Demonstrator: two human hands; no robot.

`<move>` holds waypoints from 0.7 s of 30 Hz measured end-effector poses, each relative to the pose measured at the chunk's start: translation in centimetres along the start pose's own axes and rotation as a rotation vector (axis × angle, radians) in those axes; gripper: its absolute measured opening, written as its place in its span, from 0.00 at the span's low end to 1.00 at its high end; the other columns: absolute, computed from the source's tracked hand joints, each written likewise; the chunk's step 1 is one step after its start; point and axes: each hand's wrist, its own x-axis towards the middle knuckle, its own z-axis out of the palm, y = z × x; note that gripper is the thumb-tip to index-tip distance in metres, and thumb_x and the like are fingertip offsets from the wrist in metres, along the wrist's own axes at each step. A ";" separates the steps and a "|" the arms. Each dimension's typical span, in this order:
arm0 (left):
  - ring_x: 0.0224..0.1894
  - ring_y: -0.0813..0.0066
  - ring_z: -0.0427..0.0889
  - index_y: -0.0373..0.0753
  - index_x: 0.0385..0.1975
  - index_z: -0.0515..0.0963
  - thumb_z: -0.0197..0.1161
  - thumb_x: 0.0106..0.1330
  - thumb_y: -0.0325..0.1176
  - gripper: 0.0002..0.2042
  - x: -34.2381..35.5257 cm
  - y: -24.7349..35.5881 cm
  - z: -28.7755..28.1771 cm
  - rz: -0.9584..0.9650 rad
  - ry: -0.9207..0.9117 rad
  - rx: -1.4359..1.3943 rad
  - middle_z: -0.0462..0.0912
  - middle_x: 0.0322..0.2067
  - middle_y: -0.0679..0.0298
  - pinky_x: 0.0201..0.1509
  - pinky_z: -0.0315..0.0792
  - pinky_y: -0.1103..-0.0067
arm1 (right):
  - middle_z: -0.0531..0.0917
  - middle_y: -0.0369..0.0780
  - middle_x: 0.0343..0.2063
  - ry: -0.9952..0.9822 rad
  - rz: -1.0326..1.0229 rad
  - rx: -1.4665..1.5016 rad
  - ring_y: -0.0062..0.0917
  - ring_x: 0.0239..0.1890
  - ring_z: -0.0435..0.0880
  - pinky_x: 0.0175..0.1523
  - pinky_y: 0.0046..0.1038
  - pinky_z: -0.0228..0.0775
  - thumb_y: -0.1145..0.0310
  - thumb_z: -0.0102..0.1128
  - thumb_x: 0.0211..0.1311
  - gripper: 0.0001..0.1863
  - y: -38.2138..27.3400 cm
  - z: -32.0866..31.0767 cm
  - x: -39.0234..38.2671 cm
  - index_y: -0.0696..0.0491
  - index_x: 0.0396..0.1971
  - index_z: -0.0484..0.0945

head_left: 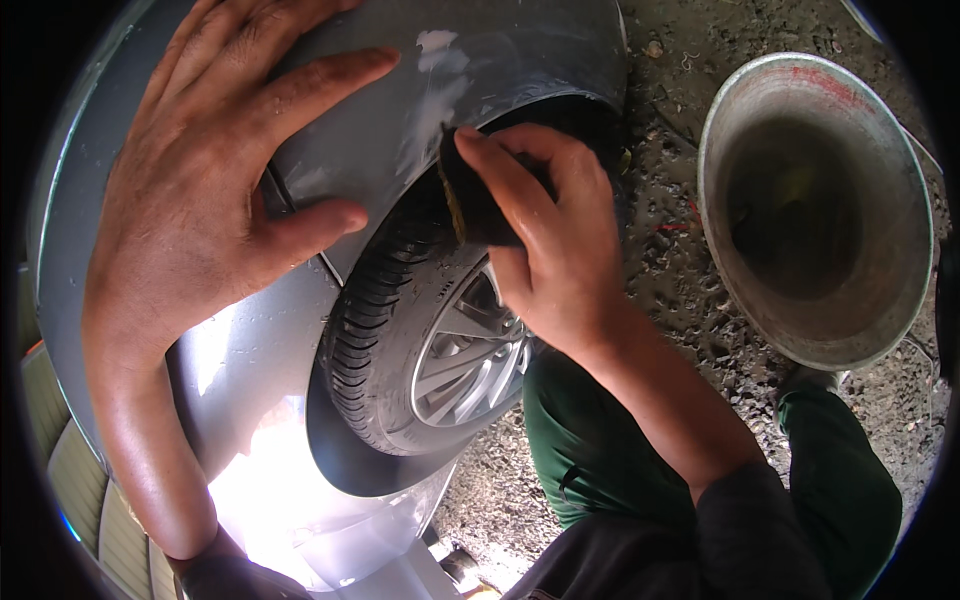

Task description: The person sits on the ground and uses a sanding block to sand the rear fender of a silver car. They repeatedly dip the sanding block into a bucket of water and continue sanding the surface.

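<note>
My left hand (195,205) rests with fingers spread on the grey car body panel (345,130), above the wheel arch. Between the thumb and fingers of my right hand (565,235) is a dark, bent piece of sandpaper (470,200) with a worn brownish edge. It is at the lip of the wheel arch, close to the paint; whether it touches cannot be made out. Dull whitish patches (435,55) mark the panel just beyond it. Below sits the black tyre (365,340) with its silver alloy wheel (455,365).
A large metal bucket (712,190) with murky water stands on the right, on wet, gritty ground (665,290). My legs in green trousers (600,450) are near the wheel. Strong light glares off the lower bodywork (280,480). A panel gap runs beside my left thumb.
</note>
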 end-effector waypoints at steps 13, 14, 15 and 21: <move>0.83 0.55 0.62 0.51 0.66 0.84 0.80 0.36 0.41 0.45 0.2 0.2 0.0 0.005 -0.006 -0.001 0.74 0.76 0.62 0.90 0.47 0.49 | 0.80 0.30 0.55 0.077 -0.195 -0.094 0.25 0.44 0.79 0.47 0.33 0.68 0.67 0.70 0.63 0.23 1.2 2.3 -0.3 0.44 0.60 0.88; 0.83 0.55 0.62 0.51 0.66 0.84 0.80 0.36 0.41 0.44 0.3 0.1 0.0 0.005 -0.003 -0.003 0.74 0.76 0.62 0.90 0.47 0.49 | 0.80 0.30 0.55 0.070 -0.188 -0.095 0.24 0.45 0.78 0.47 0.33 0.68 0.66 0.70 0.64 0.23 0.9 2.2 -0.4 0.43 0.60 0.88; 0.83 0.55 0.62 0.51 0.66 0.84 0.80 0.37 0.41 0.44 0.3 0.0 0.0 0.007 -0.002 -0.004 0.74 0.76 0.62 0.90 0.47 0.49 | 0.80 0.29 0.55 0.062 -0.180 -0.094 0.24 0.46 0.78 0.47 0.33 0.67 0.65 0.69 0.65 0.22 0.5 2.2 -0.5 0.43 0.60 0.88; 0.83 0.55 0.62 0.50 0.66 0.84 0.78 0.38 0.38 0.43 0.4 0.0 0.0 0.004 -0.003 -0.009 0.73 0.76 0.62 0.90 0.47 0.49 | 0.80 0.29 0.55 -0.015 -0.138 -0.085 0.24 0.48 0.79 0.49 0.34 0.67 0.64 0.68 0.65 0.22 0.3 2.0 -0.5 0.44 0.60 0.88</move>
